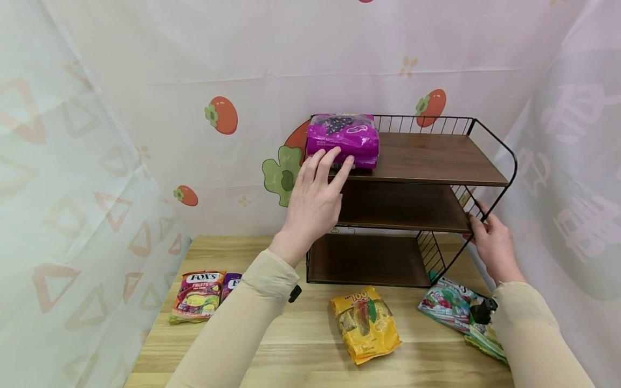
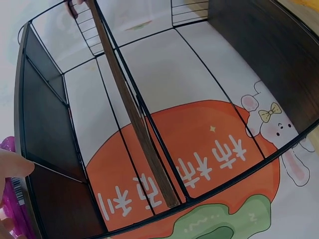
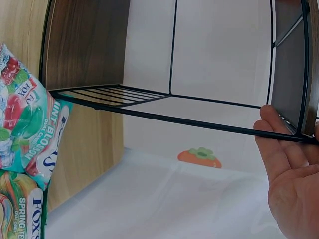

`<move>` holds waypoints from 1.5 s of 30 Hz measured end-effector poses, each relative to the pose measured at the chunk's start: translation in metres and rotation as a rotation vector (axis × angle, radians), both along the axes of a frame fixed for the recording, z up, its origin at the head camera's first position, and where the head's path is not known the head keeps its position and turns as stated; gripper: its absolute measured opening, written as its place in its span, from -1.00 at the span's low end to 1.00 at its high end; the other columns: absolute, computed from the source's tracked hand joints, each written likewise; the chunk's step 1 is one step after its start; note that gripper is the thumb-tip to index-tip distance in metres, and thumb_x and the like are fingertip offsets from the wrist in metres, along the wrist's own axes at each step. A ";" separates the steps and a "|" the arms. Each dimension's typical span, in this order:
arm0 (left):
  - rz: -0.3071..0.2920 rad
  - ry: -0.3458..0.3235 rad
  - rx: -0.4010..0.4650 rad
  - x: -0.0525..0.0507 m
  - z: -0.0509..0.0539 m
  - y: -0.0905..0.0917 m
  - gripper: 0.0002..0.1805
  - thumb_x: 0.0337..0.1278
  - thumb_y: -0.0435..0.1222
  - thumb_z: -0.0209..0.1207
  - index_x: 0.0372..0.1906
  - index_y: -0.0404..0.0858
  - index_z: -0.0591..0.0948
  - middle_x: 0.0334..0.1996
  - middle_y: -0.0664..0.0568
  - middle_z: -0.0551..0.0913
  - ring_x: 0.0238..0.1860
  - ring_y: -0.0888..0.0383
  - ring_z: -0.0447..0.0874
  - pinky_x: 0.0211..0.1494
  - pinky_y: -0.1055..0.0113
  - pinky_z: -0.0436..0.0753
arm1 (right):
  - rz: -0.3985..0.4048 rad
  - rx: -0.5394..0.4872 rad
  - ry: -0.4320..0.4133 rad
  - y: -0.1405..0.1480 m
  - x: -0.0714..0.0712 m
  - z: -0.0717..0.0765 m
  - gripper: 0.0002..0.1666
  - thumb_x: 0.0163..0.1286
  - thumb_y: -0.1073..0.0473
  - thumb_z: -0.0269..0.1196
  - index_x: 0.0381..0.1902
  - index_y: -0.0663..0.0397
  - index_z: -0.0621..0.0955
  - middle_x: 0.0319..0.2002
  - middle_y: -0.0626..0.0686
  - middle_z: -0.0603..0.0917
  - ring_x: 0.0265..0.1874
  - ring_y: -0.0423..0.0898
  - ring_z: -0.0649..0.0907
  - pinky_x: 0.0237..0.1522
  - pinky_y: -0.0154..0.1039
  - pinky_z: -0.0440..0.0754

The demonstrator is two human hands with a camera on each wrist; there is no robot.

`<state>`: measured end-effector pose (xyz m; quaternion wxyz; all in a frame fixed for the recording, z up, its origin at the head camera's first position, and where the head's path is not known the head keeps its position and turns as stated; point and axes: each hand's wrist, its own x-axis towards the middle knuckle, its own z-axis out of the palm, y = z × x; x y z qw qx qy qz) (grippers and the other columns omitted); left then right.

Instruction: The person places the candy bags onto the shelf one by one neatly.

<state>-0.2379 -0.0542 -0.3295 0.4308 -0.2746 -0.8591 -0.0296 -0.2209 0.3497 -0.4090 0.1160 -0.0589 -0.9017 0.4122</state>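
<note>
A purple bag (image 1: 343, 137) with a dark berry picture lies on the left end of the top board of a three-tier wire-and-wood shelf rack (image 1: 427, 156). My left hand (image 1: 317, 188) is in front of that bag, fingers spread and fairly straight, at its lower front edge. In the left wrist view, the thumb (image 2: 17, 164) is beside the top board and part of the purple bag (image 2: 20, 214) shows; whether the fingers press it cannot be told. At the rack's right side, my right hand (image 1: 495, 245) grips the black wire frame (image 3: 199, 124) by the middle board.
A yellow bag with a mango picture (image 1: 365, 326) lies on the wooden table (image 1: 291, 345) before the rack. Fox's candy bags (image 1: 199, 296) are at the left. A mint bag (image 1: 448, 304) and a green bag (image 1: 487, 339) lie by the right forearm. Printed cloth surrounds the table.
</note>
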 end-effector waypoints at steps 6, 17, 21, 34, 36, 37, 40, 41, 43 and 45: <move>0.001 0.002 0.019 0.001 -0.004 -0.004 -0.32 0.31 -0.23 0.16 0.52 -0.13 0.36 0.49 -0.23 0.20 0.48 -0.25 0.14 0.59 0.01 0.14 | 0.001 0.000 0.005 -0.001 -0.001 0.001 -0.31 0.69 -0.15 -0.20 0.66 -0.39 -0.07 0.50 0.42 0.24 0.30 0.40 0.46 0.10 0.23 0.58; -0.040 0.028 0.091 0.005 -0.014 -0.014 -0.33 0.33 -0.31 0.11 0.54 -0.18 0.34 0.47 -0.28 0.23 0.47 -0.25 0.18 0.57 0.05 0.19 | 0.001 -0.012 0.008 0.001 -0.001 0.001 -0.31 0.69 -0.12 -0.16 0.66 -0.40 -0.04 0.35 0.42 0.45 -0.15 -0.35 0.61 -0.21 -0.52 0.62; -0.065 0.026 0.147 0.006 -0.019 -0.018 -0.26 0.25 -0.35 0.19 0.55 -0.20 0.31 0.46 -0.31 0.23 0.46 -0.27 0.20 0.57 0.05 0.19 | 0.001 -0.019 0.009 0.001 -0.001 0.001 -0.31 0.69 -0.13 -0.16 0.66 -0.38 -0.05 0.27 0.40 0.51 -0.26 -0.52 0.55 -0.21 -0.51 0.63; -0.117 -0.343 0.596 0.010 -0.046 -0.031 -0.07 0.33 -0.37 0.22 0.65 -0.23 -0.02 0.49 -0.26 0.15 0.34 -0.16 0.38 -0.04 0.09 0.70 | 0.005 -0.031 0.011 0.001 0.000 0.000 -0.31 0.69 -0.12 -0.15 0.66 -0.40 -0.04 0.26 0.41 0.50 -0.29 -0.56 0.53 -0.26 -0.60 0.56; -0.104 -0.430 0.656 0.010 -0.050 -0.031 -0.05 0.36 -0.34 0.22 0.66 -0.18 -0.07 0.50 -0.23 0.15 0.25 -0.13 0.46 -0.25 0.12 0.68 | 0.003 -0.029 0.009 0.002 0.000 0.000 -0.31 0.68 -0.12 -0.15 0.66 -0.40 -0.04 0.26 0.43 0.50 -0.28 -0.54 0.53 -0.28 -0.61 0.55; -0.098 -0.476 0.681 0.010 -0.051 -0.032 -0.05 0.37 -0.33 0.21 0.67 -0.16 -0.09 0.50 -0.21 0.16 0.15 -0.12 0.54 -0.31 0.13 0.66 | 0.003 -0.023 0.009 0.002 0.000 0.000 -0.31 0.68 -0.12 -0.15 0.66 -0.41 -0.04 0.28 0.43 0.49 -0.27 -0.54 0.53 -0.28 -0.61 0.54; -0.082 -0.596 0.735 0.009 -0.056 -0.033 -0.04 0.38 -0.30 0.21 0.67 -0.12 -0.10 0.49 -0.19 0.22 -0.14 -0.07 0.65 -0.21 0.12 0.69 | 0.002 -0.007 0.005 0.002 0.000 0.000 -0.32 0.69 -0.12 -0.16 0.65 -0.43 -0.04 0.34 0.44 0.45 -0.18 -0.37 0.59 -0.22 -0.51 0.62; -0.075 -0.630 0.748 0.008 -0.057 -0.033 -0.05 0.39 -0.28 0.21 0.67 -0.13 -0.09 0.48 -0.19 0.24 -0.16 -0.06 0.67 -0.10 0.10 0.69 | 0.001 -0.004 0.003 0.002 0.000 0.001 -0.32 0.69 -0.12 -0.16 0.65 -0.43 -0.05 0.36 0.44 0.44 -0.12 -0.25 0.64 -0.17 -0.43 0.67; -0.064 -0.694 0.766 0.006 -0.059 -0.034 -0.07 0.39 -0.26 0.21 0.67 -0.14 -0.06 0.45 -0.20 0.31 -0.16 -0.07 0.69 0.07 0.04 0.67 | 0.000 0.007 0.002 0.001 0.000 0.001 -0.32 0.69 -0.13 -0.18 0.65 -0.43 -0.05 0.42 0.43 0.37 0.05 0.02 0.65 -0.04 -0.20 0.70; -0.048 -0.747 0.775 0.004 -0.061 -0.035 -0.10 0.39 -0.24 0.21 0.66 -0.16 -0.02 0.41 -0.22 0.38 0.04 -0.12 0.67 0.24 -0.03 0.59 | -0.001 0.007 0.003 0.001 0.000 0.001 -0.32 0.69 -0.13 -0.18 0.65 -0.43 -0.05 0.46 0.41 0.32 0.20 0.25 0.56 0.05 0.05 0.67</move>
